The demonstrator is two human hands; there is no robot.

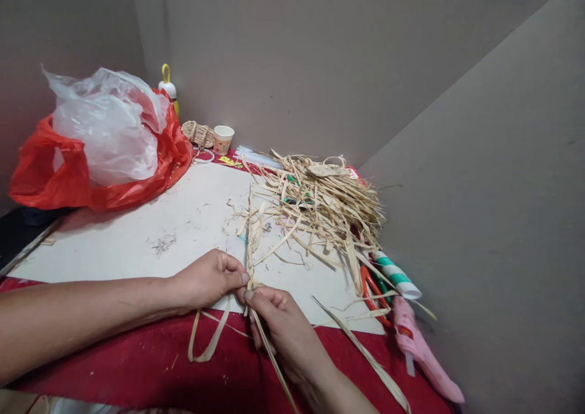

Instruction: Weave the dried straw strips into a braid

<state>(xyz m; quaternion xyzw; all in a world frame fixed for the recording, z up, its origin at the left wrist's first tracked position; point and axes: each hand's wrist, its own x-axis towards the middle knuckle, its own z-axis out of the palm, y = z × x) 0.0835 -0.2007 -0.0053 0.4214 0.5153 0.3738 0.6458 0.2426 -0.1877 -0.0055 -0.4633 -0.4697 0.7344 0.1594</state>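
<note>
A narrow braid of dry straw-coloured leaf strips (250,231) runs away from me over the white board. My left hand (214,278) pinches it at its near end between thumb and fingers. Right beside it, my right hand (276,316) is closed on the loose strips of the same braid, thumb on top. One long strip (274,356) trails from under my right hand toward me. Another loops down below my left wrist over the red cloth. The fingertips of both hands are partly hidden behind the strips.
A heap of dry strips (338,197) covers the board's right side. Orange-handled scissors (368,289), a striped roll (397,274) and a pink glue gun (425,347) lie at the right edge. A red bag (55,176), woven straw piece (198,134) and paper cup (223,139) stand behind, near the walls.
</note>
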